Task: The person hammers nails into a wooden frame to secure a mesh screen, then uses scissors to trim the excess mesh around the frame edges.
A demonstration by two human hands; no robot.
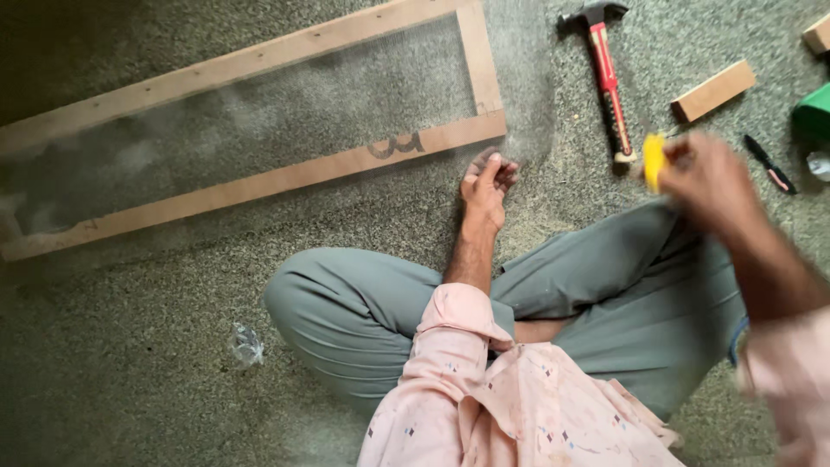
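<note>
While wooden frame (259, 112) lies assembled with mesh across it, left hand (486, 186) rests on floor (130, 346), fingers curled, holding nothing seen; small yellow tool (654, 160) gripped in blurred right hand (709, 177); hammer (605, 78) set aside; finishing judged left.

Bare floor (130, 346) left; hammer (607, 78), wood block (714, 90) right.

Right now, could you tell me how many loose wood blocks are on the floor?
2: one block lies right of the hammer; another is cut off at the top right edge. More may lie outside the view.
</note>
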